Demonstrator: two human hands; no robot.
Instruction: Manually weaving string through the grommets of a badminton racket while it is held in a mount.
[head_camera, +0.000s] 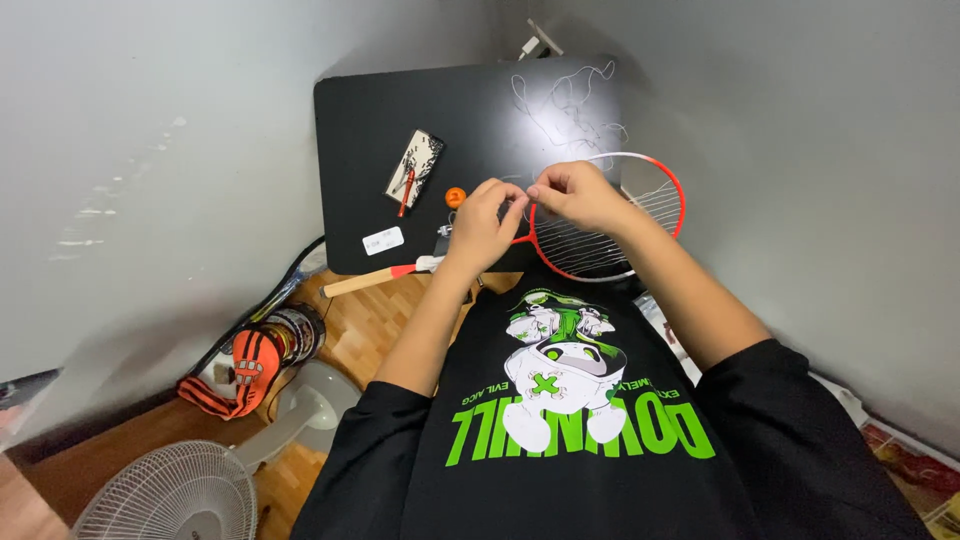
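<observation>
Both my arms are stretched forward over the black table, elbows bent a bit, hands meeting at the near rim of my red and white racket. My left hand is curled with fingertips pinched on what looks like the thin white string; my right hand is pinched shut the same way just beside it, though the string between them is too fine to really make out. The racket head lies on the table's right side, hanging past the near edge. Walls crowd both sides, so free space is mostly the table's left half, near the small orange thing.
</observation>
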